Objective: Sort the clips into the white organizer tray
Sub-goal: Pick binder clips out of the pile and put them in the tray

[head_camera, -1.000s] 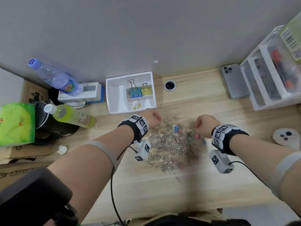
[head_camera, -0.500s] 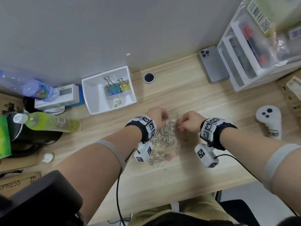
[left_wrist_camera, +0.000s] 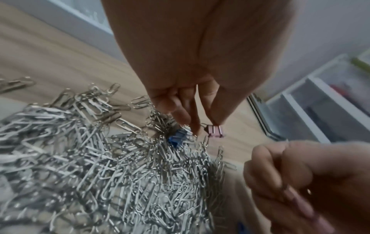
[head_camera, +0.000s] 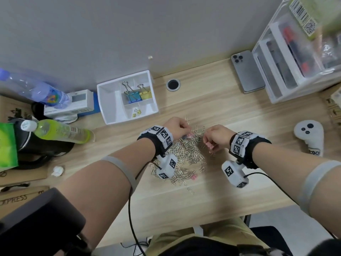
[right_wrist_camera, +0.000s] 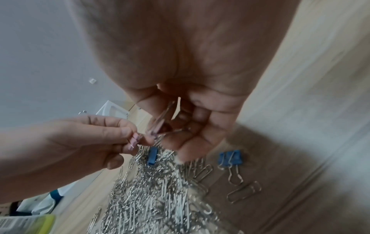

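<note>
Both hands came closer over the paper clip pile (head_camera: pixel 184 154) | left hand (head_camera: pixel 177 129) pinched a pink binder clip (left_wrist_camera: pixel 215 131), right hand (head_camera: pixel 215 135) pinched another pink clip (head_camera: pixel 208 145) | white organizer tray (head_camera: pixel 108 106) at 11 o'clock from the pile | clips looked light, hard and springy; best held by the wire handles.

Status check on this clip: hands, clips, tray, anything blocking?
Left hand pinches a pink binder clip; right hand holds pink clips. Paper clip pile unsorted on desk. White tray holds few clips, path clear.
</note>
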Motion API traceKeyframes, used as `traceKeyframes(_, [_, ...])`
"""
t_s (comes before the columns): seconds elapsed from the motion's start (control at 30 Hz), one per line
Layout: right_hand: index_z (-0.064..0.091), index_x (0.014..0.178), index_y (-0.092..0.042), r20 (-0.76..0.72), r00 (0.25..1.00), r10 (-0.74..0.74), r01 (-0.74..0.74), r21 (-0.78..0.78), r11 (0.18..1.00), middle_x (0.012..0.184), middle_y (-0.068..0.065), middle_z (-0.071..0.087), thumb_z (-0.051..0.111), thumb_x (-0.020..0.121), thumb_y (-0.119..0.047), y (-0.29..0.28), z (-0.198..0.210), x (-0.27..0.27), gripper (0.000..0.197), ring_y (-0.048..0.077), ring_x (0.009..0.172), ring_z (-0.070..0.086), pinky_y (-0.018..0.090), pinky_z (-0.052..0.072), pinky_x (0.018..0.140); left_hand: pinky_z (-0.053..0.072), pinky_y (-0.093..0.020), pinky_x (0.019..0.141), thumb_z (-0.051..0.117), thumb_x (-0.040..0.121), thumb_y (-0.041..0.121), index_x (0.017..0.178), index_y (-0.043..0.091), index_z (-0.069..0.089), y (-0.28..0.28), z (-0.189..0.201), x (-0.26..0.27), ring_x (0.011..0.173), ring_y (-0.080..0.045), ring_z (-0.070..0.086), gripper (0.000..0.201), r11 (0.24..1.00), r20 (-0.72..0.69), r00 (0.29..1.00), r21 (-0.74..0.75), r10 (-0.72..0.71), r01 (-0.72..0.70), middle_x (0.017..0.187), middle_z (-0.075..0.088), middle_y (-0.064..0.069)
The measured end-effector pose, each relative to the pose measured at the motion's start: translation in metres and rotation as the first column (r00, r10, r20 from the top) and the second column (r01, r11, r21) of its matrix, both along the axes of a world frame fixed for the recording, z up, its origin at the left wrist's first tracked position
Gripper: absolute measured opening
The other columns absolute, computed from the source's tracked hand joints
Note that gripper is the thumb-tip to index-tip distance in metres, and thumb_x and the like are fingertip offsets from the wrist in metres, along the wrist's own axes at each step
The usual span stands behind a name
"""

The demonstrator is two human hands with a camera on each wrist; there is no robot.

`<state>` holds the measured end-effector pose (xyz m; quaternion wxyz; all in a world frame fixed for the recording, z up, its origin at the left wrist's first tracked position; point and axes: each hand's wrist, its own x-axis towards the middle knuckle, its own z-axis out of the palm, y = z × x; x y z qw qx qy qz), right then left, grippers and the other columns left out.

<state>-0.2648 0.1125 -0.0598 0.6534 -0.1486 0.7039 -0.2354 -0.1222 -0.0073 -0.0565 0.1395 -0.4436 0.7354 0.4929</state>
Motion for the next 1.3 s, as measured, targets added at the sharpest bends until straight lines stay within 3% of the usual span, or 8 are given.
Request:
traceKeyframes(0.13, [0.052, 0.060, -0.004, -0.036, 0.999, -0.018, 0.016, -0.060, 0.998, 0.062, 0.014, 0.052, 0.028, 0.088, 0.007, -0.004, 0.003, 0.014, 0.038, 0.019, 0.044, 0.042, 0.017, 0.033, 0.037, 0.050, -0.015, 0.051, 0.065, 0.091, 0.024, 0.103, 0.009, 0.071, -0.005, 0.005, 0.016, 0.061, -0.012, 0.061, 0.020, 0.988, -0.019, 0.997, 0.132, 0.079, -0.075, 0.084, 0.073, -0.009])
traceKeyframes(0.2, [0.052, 0.065, -0.005, -0.016, 0.997, -0.074, 0.073, -0.065, 0.995, 0.063, 0.015, 0.054, 0.030, 0.089, 0.005, -0.007, 0.004, 0.020, 0.034, 0.015, 0.037, 0.040, 0.014, 0.027, 0.033, 0.051, -0.026, 0.061, 0.069, 0.088, 0.025, 0.104, 0.010, 0.072, -0.006, 0.005, 0.022, 0.067, -0.019, 0.060, 0.023, 0.967, -0.041, 0.991, 0.227, 0.130, -0.117, 0.082, 0.073, -0.011])
traceKeyframes(0.43, [0.058, 0.079, -0.011, 0.139, 0.979, -0.152, 0.160, -0.045, 0.986, 0.062, 0.009, 0.061, 0.047, 0.093, -0.035, -0.017, 0.004, 0.046, 0.030, 0.013, 0.040, 0.038, 0.018, 0.026, 0.039, 0.048, -0.026, 0.059, 0.064, 0.090, 0.039, 0.085, 0.011, 0.073, 0.004, 0.020, 0.035, 0.059, -0.015, 0.058, 0.030, 0.939, -0.082, 0.984, 0.319, 0.158, -0.124, 0.068, 0.069, -0.003])
traceKeyframes(0.63, [0.055, 0.072, -0.011, 0.115, 0.977, -0.179, 0.186, -0.061, 0.981, 0.061, 0.010, 0.057, 0.054, 0.092, -0.035, -0.004, 0.002, 0.054, 0.031, 0.012, 0.039, 0.035, 0.015, 0.020, 0.036, 0.052, -0.029, 0.062, 0.044, 0.100, 0.039, 0.092, 0.000, 0.066, 0.010, 0.030, 0.043, 0.065, -0.024, 0.063, 0.046, 0.774, -0.012, 0.946, 0.578, 0.323, -0.257, 0.089, 0.069, -0.019])
traceKeyframes(0.83, [0.055, 0.055, -0.012, -0.105, 0.981, -0.163, 0.158, -0.060, 0.986, 0.056, 0.011, 0.051, 0.062, 0.085, -0.035, 0.018, -0.010, 0.053, 0.039, 0.017, 0.040, 0.035, 0.019, 0.023, 0.041, 0.051, -0.028, 0.060, 0.063, 0.089, 0.040, 0.086, 0.015, 0.071, 0.024, 0.022, 0.063, 0.061, -0.013, 0.061, 0.027, 0.980, 0.083, 0.993, 0.190, -0.084, 0.067, 0.075, 0.073, -0.001])
traceKeyframes(0.97, [0.060, 0.056, -0.008, -0.228, 0.970, -0.080, 0.072, -0.042, 0.997, 0.052, 0.011, 0.050, 0.061, 0.087, -0.037, 0.030, -0.011, 0.052, 0.042, 0.019, 0.037, 0.036, 0.018, 0.026, 0.035, 0.050, -0.012, 0.051, 0.076, 0.080, 0.026, 0.090, 0.018, 0.074, 0.047, 0.014, 0.069, 0.060, -0.004, 0.063, 0.013, 0.974, 0.125, 0.974, 0.153, -0.189, 0.169, 0.072, 0.071, 0.006])
traceKeyframes(1.17, [0.054, 0.054, -0.013, -0.238, 0.969, -0.067, 0.054, -0.062, 0.997, 0.048, 0.003, 0.049, 0.062, 0.085, -0.035, 0.040, -0.018, 0.051, 0.039, 0.016, 0.037, 0.037, 0.019, 0.026, 0.037, 0.051, -0.027, 0.053, 0.081, 0.072, 0.029, 0.083, 0.016, 0.077, 0.081, -0.008, 0.059, 0.051, -0.016, 0.058, 0.018, 0.954, 0.191, 0.938, 0.133, -0.290, 0.268, 0.069, 0.073, -0.008])
traceKeyframes(1.3, [0.052, 0.053, -0.014, -0.229, 0.970, -0.075, 0.058, -0.082, 0.995, 0.046, 0.000, 0.048, 0.063, 0.085, -0.030, 0.046, -0.020, 0.050, 0.037, 0.015, 0.037, 0.037, 0.019, 0.024, 0.036, 0.047, -0.020, 0.051, 0.080, 0.074, 0.031, 0.079, 0.015, 0.076, 0.091, -0.017, 0.053, 0.049, -0.011, 0.054, 0.017, 0.952, 0.229, 0.924, 0.044, -0.305, 0.303, 0.060, 0.066, 0.004])
